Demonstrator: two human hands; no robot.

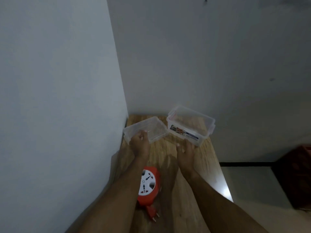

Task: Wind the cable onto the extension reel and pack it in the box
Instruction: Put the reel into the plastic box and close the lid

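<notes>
A red and white extension reel (149, 185) lies on the wooden table (198, 167), between my forearms, with its red plug (152, 213) beside it near the front. My left hand (140, 146) grips the near edge of a clear plastic lid (146, 129) at the back left. A clear plastic box (190, 126) with a printed label stands open at the back right. My right hand (186, 153) reaches toward the box's near corner, fingers extended at its front edge; the frame is blurred there.
Walls close in on the left and at the back of the narrow table. A dark red-brown piece of furniture (296, 175) stands to the right, across a gap of floor.
</notes>
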